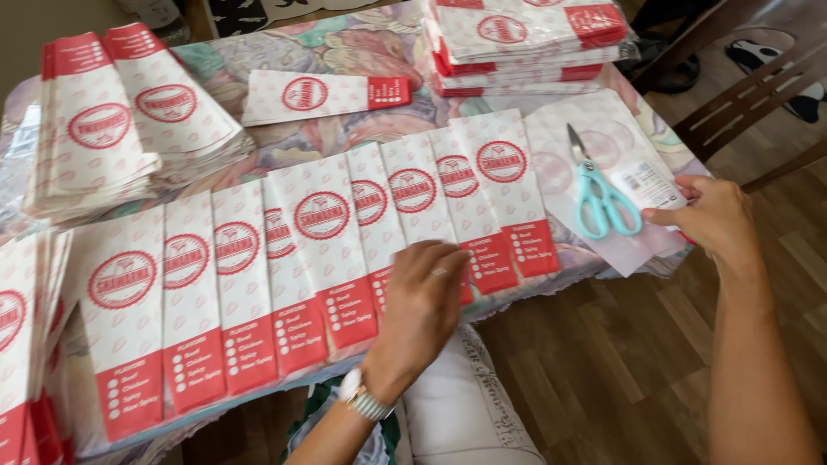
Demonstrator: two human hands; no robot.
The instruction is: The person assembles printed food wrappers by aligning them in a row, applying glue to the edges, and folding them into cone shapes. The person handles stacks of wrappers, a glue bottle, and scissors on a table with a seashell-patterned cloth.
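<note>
Head view. A row of flat white paper bags with red bottom bands and round red emblems lies fanned, overlapping, along the near edge of the tabletop, which carries a pastel floral cloth. The left hand rests palm down on the lower part of this row, right of centre; fingers spread flat and pressing on the bags, not closed around anything. A metal watch sits on that wrist.

The right hand is at the right edge of the tabletop; its fingertips pinch the corner of a clear plastic pack of the same bags, which lies flat. Teal-handled scissors lie on top of this pack, blades pointing away from the person, just left of the right hand and not touched by it.

Far left: two thick stacks of bags, partly slid over each other. Back centre: a single bag lying sideways. Back right: wrapped bundles of bags, piled. More bags at the near left edge. Wooden chair to the right, over a wood plank floor
</note>
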